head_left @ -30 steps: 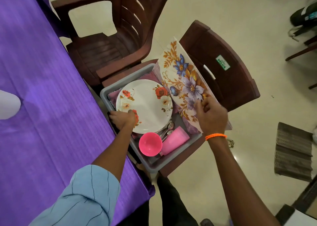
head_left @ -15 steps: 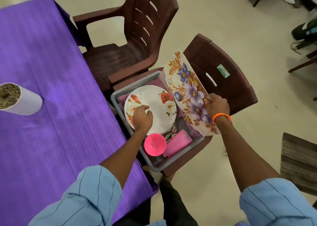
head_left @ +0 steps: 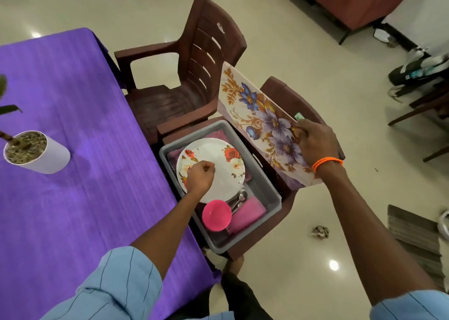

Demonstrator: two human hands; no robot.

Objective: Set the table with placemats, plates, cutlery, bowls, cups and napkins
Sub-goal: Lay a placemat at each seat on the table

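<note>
While your right hand (head_left: pixel 315 143) grips the flower-printed rectangular placemat (head_left: pixel 261 123) tilted above the grey plastic tub (head_left: pixel 263 188), your left hand (head_left: pixel 199 177) hovers curled and empty. It sits over the white rose-patterned plate (head_left: pixel 227 171).

No legible text; green sticker (head_left: pixel 300 116) on chair unreadable.

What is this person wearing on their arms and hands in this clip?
Both arms wear light blue sleeves with thin dark stripes, pushed up so the forearms are bare. The right hand has an orange braided band at its wrist. The left hand wears nothing visible.

even indoor light, floor (head_left: pixel 303 259) glare, edge distortion
</note>
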